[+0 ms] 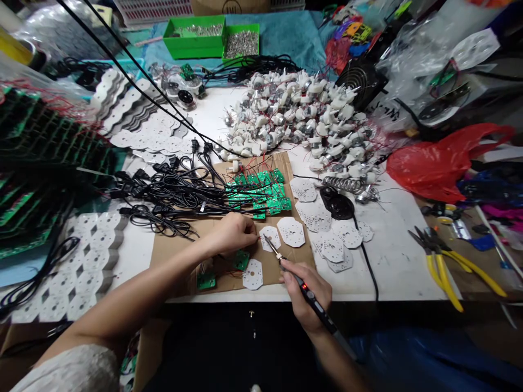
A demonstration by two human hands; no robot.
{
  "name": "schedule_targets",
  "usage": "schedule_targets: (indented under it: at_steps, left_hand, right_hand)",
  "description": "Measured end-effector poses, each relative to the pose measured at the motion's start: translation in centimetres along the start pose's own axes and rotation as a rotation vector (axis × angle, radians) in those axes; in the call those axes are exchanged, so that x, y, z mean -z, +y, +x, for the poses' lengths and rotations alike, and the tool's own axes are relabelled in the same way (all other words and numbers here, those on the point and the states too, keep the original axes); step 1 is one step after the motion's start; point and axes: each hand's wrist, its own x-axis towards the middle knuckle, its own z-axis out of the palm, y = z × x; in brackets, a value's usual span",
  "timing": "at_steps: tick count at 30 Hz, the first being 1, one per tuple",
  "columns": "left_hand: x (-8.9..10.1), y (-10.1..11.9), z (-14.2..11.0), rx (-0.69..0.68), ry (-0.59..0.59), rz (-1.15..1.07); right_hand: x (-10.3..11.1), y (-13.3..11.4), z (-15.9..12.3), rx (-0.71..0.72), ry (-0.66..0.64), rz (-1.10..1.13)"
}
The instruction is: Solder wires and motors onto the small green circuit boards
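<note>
My right hand (308,294) is wrapped round a soldering iron (314,302) with a small red display. The iron's tip rests at a white octagonal circuit board (273,234) lying on the cardboard. Just left of that board, my left hand (237,233) pinches what looks like a thin red wire (258,238), mostly hidden by the fingers. Two more white boards lie close by, one to the right (291,232) and one nearer me (252,274). Below my left hand are a small green circuit board (242,260) and another green board (206,280) with wires.
Black power cords (175,188) run to several green boards (261,190) behind my hands. White motors (294,111) are heaped at the back. A coiled iron stand (345,185), loose white boards (330,247) and yellow-handled pliers (443,272) lie right. Stacked board panels (73,267) stand left.
</note>
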Motion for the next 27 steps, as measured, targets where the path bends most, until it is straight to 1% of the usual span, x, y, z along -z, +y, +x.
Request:
schedule_targets:
  at_steps: [7, 12, 14, 15, 17, 18, 20, 21, 22, 23, 24, 26, 27]
  left_hand:
    - [0.0, 0.6, -0.7, -0.008, 0.034, 0.015]
    - [-0.5, 1.2, -1.5, -0.079, 0.1, 0.131]
    - [-0.2, 1.4, -1.9, -0.091, 0.124, 0.159]
    - [0.3, 1.5, -2.1, -0.089, 0.139, 0.158]
    - [1.9, 1.6, -2.2, -0.087, 0.207, 0.129]
    - [3.0, 1.5, -2.0, -0.09, 0.272, 0.115]
    - [5.6, 1.2, -1.1, -0.113, 0.458, 0.134]
    - [7.0, 1.0, -0.3, -0.125, 0.562, 0.181]
    - [8.2, 0.6, 0.7, -0.148, 0.625, 0.246]
    - [9.3, 0.1, 1.9, -0.182, 0.64, 0.317]
    - [10.2, -0.4, 3.0, -0.23, 0.594, 0.388]
    - [11.3, -1.4, 5.3, -0.314, 0.439, 0.515]
    - [11.6, -1.8, 6.3, -0.325, 0.38, 0.565]
  right_hand:
    - [0.0, 0.1, -0.1, 0.003, 0.019, -0.005]
    - [-0.1, 0.3, -0.1, 0.013, 0.022, 0.026]
    - [-0.1, 0.5, -0.2, 0.022, 0.037, 0.033]
    - [-0.1, 0.6, -0.3, 0.026, 0.047, 0.033]
    - [-0.1, 0.7, -0.3, 0.02, 0.057, 0.033]
    - [0.0, 0.7, -0.4, 0.018, 0.059, 0.034]
    - [0.0, 0.7, -0.3, 0.017, 0.055, 0.038]
    - [0.0, 0.7, -0.3, 0.022, 0.057, 0.042]
    - [-0.1, 0.7, -0.3, 0.025, 0.059, 0.045]
    - [-0.1, 0.7, -0.3, 0.027, 0.063, 0.049]
    - [-0.1, 0.6, -0.3, 0.023, 0.065, 0.051]
    - [-0.2, 0.6, -0.3, 0.021, 0.075, 0.053]
    - [-0.2, 0.7, -0.3, 0.021, 0.082, 0.052]
